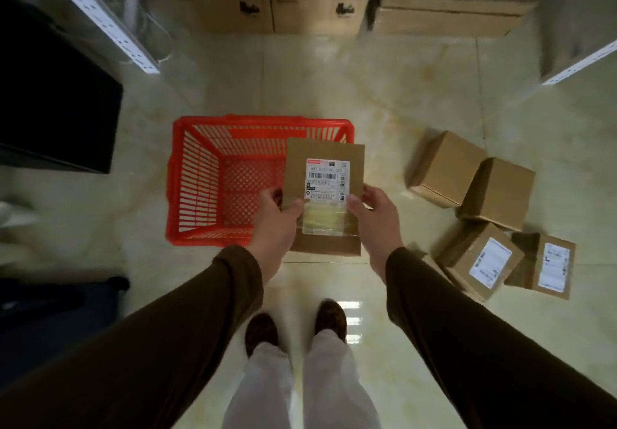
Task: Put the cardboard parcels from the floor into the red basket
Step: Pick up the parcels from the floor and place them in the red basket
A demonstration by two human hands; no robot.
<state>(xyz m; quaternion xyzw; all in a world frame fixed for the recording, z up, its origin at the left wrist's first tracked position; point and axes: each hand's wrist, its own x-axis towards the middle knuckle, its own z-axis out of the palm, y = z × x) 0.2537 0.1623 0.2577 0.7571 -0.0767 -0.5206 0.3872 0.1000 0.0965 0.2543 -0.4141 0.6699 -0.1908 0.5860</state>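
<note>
One cardboard parcel (323, 175) held up flat, label (327, 180) facing the camera, over the near right corner of the red basket (200, 178). Gripped at its lower half from both sides: left hand (275, 220) curled round the left edge with thumb on the front, right hand (374, 218) curled round the right edge the same way. Nothing visible inside the basket, standing on the glossy tiled floor (334, 78). Four more parcels (480, 215) heaped on the floor to the right, touching one another, two showing white labels. Further out, large cardboard cartons (267, 11) under the metal shelving (100, 18) at the top, and a black box (56, 101) at left. Brown sleeves, pale trousers and dark shoes (293, 327) below.
</note>
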